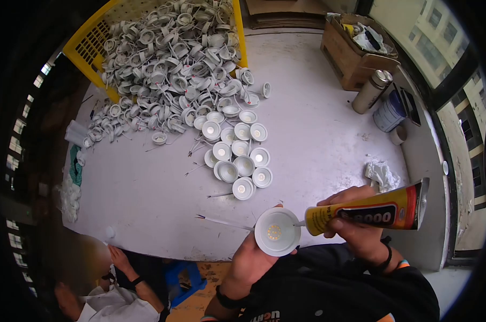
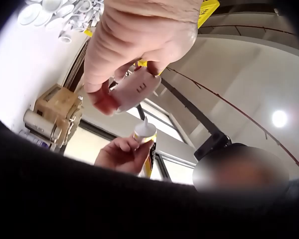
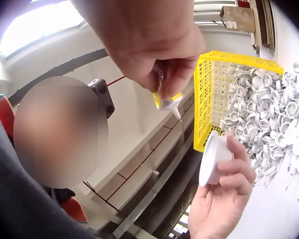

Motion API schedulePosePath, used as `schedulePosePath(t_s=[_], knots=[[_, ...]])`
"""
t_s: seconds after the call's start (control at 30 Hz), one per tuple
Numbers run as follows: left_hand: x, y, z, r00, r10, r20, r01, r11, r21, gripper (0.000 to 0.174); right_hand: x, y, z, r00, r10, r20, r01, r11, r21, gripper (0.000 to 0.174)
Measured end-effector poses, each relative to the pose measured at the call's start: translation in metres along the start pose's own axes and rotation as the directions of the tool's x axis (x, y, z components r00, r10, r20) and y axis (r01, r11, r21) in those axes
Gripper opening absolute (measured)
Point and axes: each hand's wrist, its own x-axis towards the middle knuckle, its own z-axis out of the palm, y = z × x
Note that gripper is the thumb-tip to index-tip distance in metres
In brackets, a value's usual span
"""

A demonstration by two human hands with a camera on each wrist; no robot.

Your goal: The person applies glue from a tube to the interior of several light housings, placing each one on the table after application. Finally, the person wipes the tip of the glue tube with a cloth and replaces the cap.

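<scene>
In the head view my left hand (image 1: 252, 262) holds a round white lamp housing (image 1: 278, 232), its open face up, a disc of small yellow dots inside and a wire running left. The left wrist view shows the fingers of that hand (image 2: 139, 42) curled round the housing (image 2: 137, 89). My right hand (image 1: 355, 225) grips a yellow and black glue tube (image 1: 369, 212), its nozzle at the housing's right rim; whether it touches cannot be told. In the right wrist view, the right hand (image 3: 154, 55) pinches the tube near its white nozzle (image 3: 174, 109).
A yellow crate (image 1: 87, 48) spills white housings (image 1: 162, 70) over the table (image 1: 146, 198). Several housings (image 1: 228, 172) lie face up ahead of my hands. At the right are a cardboard box (image 1: 345, 59), a flask (image 1: 369, 94), a can (image 1: 389, 111) and crumpled paper (image 1: 382, 174). Another person sits at lower left.
</scene>
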Motion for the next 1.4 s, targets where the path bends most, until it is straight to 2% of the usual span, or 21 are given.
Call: schedulePosePath(t_s=[0.1,0.2,0.3,0.33,0.37,0.43,0.53,0.77,0.87,0.93,0.97,1.03,1.07,1.2,1.3,1.37,1.4], knots=[[0.003,-0.005,0.003,0.998,-0.060,0.014,0.060,0.998,0.009,0.054,0.002,-0.001,0.000,0.997,0.038,0.073,-0.033,0.998,-0.061,0.029],[0.001,-0.010,0.000,0.998,-0.062,0.027,0.063,0.998,-0.007,0.054,0.003,-0.001,0.000,0.993,-0.006,0.117,0.019,0.993,-0.113,0.028],[0.000,-0.010,-0.001,0.995,-0.073,0.062,0.069,0.996,0.057,0.057,0.003,0.002,0.002,0.989,-0.033,0.147,0.056,0.987,-0.153,0.028],[0.000,-0.009,-0.004,0.986,-0.102,0.132,0.100,0.995,0.017,0.059,0.003,0.002,0.002,0.987,-0.044,0.155,0.069,0.985,-0.160,0.028],[0.000,-0.009,-0.006,0.971,-0.126,0.203,0.132,0.991,-0.020,0.063,0.003,0.002,0.002,0.986,-0.042,0.160,0.068,0.984,-0.162,0.028],[0.000,-0.008,-0.004,0.967,-0.117,0.225,0.125,0.992,-0.024,0.063,0.001,0.000,0.000,0.979,0.004,0.203,0.011,0.997,-0.071,0.024],[-0.002,-0.006,-0.001,0.966,-0.101,0.239,0.109,0.994,-0.021,0.064,0.000,-0.006,0.002,0.979,0.084,0.188,-0.070,0.994,-0.079,0.023],[-0.001,-0.005,0.001,0.958,-0.079,0.277,0.094,0.995,-0.042,0.064,0.002,-0.004,0.003,0.974,0.044,0.221,-0.022,0.995,-0.100,0.024],[-0.001,-0.006,0.001,0.961,-0.091,0.262,0.106,0.993,-0.044,0.063,0.002,0.000,0.003,0.973,-0.007,0.231,0.039,0.990,-0.135,0.024],[0.000,-0.007,-0.002,0.962,-0.102,0.255,0.120,0.991,-0.056,0.061,0.003,0.002,0.002,0.961,-0.116,0.249,0.177,0.955,-0.238,0.024],[0.001,-0.007,-0.002,0.962,-0.112,0.249,0.133,0.989,-0.069,0.060,0.003,0.000,0.002,0.962,-0.118,0.246,0.179,0.954,-0.242,0.024],[0.000,-0.006,-0.003,0.968,-0.103,0.231,0.120,0.991,-0.063,0.059,0.004,-0.005,0.002,0.957,-0.141,0.254,0.232,0.898,-0.373,0.025],[-0.001,-0.005,-0.003,0.974,-0.090,0.207,0.104,0.993,-0.056,0.058,0.006,-0.003,0.000,0.937,-0.216,0.275,0.321,0.844,-0.430,0.027],[-0.001,-0.004,-0.005,0.982,-0.062,0.181,0.061,0.998,0.011,0.059,0.005,-0.006,-0.001,0.936,-0.239,0.259,0.341,0.796,-0.500,0.026],[-0.001,-0.001,-0.003,0.994,-0.008,0.113,0.004,0.999,0.033,0.063,0.005,-0.012,-0.002,0.915,-0.262,0.308,0.396,0.731,-0.555,0.018],[-0.002,0.001,-0.003,0.996,0.032,0.084,-0.038,0.997,0.074,0.066,0.003,-0.018,-0.002,0.937,-0.116,0.330,0.307,0.726,-0.615,0.023],[-0.002,0.001,-0.003,0.996,0.029,0.086,-0.036,0.996,0.078,0.066,0.003,-0.020,-0.003,0.938,-0.120,0.326,0.307,0.727,-0.615,0.023]])
